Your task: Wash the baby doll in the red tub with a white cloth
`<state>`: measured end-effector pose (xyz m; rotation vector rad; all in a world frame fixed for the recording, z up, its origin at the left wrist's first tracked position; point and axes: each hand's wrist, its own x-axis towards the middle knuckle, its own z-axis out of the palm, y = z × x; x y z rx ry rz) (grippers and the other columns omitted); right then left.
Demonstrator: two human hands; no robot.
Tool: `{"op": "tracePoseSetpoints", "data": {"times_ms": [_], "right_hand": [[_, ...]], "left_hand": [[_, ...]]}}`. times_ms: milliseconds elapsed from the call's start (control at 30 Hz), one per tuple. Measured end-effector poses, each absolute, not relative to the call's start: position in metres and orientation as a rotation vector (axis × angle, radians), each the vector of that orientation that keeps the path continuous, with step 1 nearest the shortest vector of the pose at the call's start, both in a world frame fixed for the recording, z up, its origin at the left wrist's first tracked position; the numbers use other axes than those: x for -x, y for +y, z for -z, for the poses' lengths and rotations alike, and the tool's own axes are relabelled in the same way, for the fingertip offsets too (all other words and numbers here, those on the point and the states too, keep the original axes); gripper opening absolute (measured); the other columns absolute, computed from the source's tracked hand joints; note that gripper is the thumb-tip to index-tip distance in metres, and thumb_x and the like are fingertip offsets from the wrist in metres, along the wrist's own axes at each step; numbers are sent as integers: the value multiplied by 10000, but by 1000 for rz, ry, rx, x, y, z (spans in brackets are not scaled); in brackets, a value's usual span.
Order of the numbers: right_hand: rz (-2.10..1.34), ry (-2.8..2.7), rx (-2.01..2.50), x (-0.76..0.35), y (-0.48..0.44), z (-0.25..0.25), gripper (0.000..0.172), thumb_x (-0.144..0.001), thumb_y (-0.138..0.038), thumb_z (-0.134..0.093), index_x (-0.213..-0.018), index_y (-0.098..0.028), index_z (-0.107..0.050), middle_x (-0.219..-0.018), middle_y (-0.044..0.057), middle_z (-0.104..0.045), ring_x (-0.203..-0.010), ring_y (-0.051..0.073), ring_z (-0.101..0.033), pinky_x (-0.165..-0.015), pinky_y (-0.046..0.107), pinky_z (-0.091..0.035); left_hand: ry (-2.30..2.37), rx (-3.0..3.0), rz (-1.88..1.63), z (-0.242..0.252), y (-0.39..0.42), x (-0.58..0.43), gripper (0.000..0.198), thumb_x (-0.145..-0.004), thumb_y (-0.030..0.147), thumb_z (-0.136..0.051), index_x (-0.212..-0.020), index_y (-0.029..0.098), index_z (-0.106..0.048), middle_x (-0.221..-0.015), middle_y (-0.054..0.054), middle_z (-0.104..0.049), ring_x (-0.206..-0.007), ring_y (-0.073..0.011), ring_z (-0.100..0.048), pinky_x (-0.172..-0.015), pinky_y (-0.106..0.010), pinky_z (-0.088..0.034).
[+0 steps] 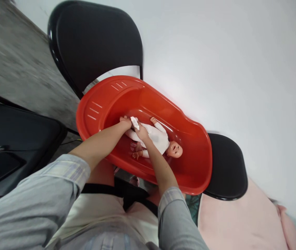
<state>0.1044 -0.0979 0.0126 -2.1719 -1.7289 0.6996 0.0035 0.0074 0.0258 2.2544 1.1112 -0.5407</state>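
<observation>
A baby doll (157, 137) in a white long-sleeved suit lies on its back inside a red plastic baby bathtub (192, 166). Its head points right, its legs left. At the leg end, my left hand (127, 121) is closed around the doll's lower leg, with the fingers partly hidden. My right hand (142, 132) pinches a small crumpled white cloth (134, 122) close beside my left hand. Over the doll's body passes my right forearm. Near the doll's lower arm is a small pinkish, partly see-through thing (134, 146) that I cannot make out.
Black folding chairs stand at the tub's left end (96, 38) and right end (227, 166). A white surface (228, 62) spans the far side. Pink fabric (236, 215) lies at lower right. On the left are a dark padded surface (12, 139) and the grey floor (12, 59).
</observation>
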Motion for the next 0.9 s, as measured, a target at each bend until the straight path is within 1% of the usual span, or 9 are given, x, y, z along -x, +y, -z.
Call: {"op": "tracePoseSetpoints", "data": {"times_ms": [100, 200, 267, 400, 500, 567, 733, 800, 900], "right_hand": [[-629, -1644, 2142, -130, -125, -30, 532, -1040, -252, -496, -1563, -158, -485, -1616, 95, -492, -1483, 206, -461, -1262, 366, -356], [-390, -1553, 2224, -159, -161, -50, 493, -1030, -279, -506, -1477, -81, -572, -1584, 188, -476, -1476, 254, -437, -1267, 399, -326], [-222, -1480, 2355, -176, -186, -61, 485, -1004, -263, -525, -1443, -77, -613, -1480, 216, -527, -1393, 292, -492, -1221, 434, -372], [-62, -1399, 2663, -197, -228, -69, 549, -991, -206, -510, -1532, -133, -558, -1400, 216, -530, -1284, 310, -531, -1120, 454, -438], [-156, -1345, 2857, -196, -241, -60, 595, -995, -165, -469, -1589, -148, -494, -1388, 227, -524, -1212, 307, -561, -1073, 460, -458], [-265, -1342, 2864, -190, -241, -51, 636, -985, -155, -482, -1620, -136, -444, -1349, 225, -538, -1156, 291, -587, -1062, 440, -467], [-499, -1289, 2702, -159, -212, -35, 667, -964, -163, -503, -1621, -83, -414, -1371, 211, -511, -979, 224, -653, -1034, 365, -508], [-570, -1351, 2625, -142, -195, -32, 640, -972, -184, -503, -1603, -103, -438, -1367, 182, -528, -987, 213, -657, -1056, 349, -506], [-620, -1477, 2509, -111, -166, -25, 606, -970, -195, -539, -1568, -118, -473, -1402, 172, -537, -1088, 217, -646, -1101, 346, -485]], "left_hand": [[1100, -2243, 505, -31, 5, -1, 1102, -573, 156, -967, -1583, 197, -529, -1597, -222, -480, -1512, -454, -354, -1175, -522, -348], [1082, -2243, 471, -37, 2, 2, 1074, -619, 99, -935, -1596, 112, -490, -1602, -269, -450, -1525, -448, -327, -1173, -541, -333], [1074, -2239, 474, -39, 1, 3, 1031, -660, 78, -900, -1598, 76, -473, -1603, -283, -440, -1523, -443, -325, -1169, -543, -330], [1078, -2231, 477, -39, 2, 2, 929, -730, 140, -866, -1577, 72, -491, -1592, -268, -460, -1497, -433, -353, -1147, -527, -332], [1089, -2208, 443, -36, 3, 0, 861, -756, 209, -864, -1541, 87, -533, -1572, -264, -484, -1493, -433, -359, -1142, -532, -324], [1090, -2208, 438, -34, 3, 0, 830, -765, 212, -846, -1530, 100, -543, -1568, -266, -491, -1496, -437, -364, -1145, -541, -327], [1079, -2275, 518, -31, 4, -2, 905, -750, 226, -837, -1586, 182, -494, -1588, -236, -483, -1499, -438, -375, -1137, -549, -366], [1079, -2313, 566, -31, 3, -2, 935, -748, 228, -838, -1609, 197, -474, -1590, -228, -481, -1500, -428, -375, -1134, -527, -384], [1076, -2332, 598, -29, 4, -3, 889, -803, 242, -811, -1619, 167, -465, -1607, -236, -456, -1510, -410, -366, -1135, -505, -391]]}}
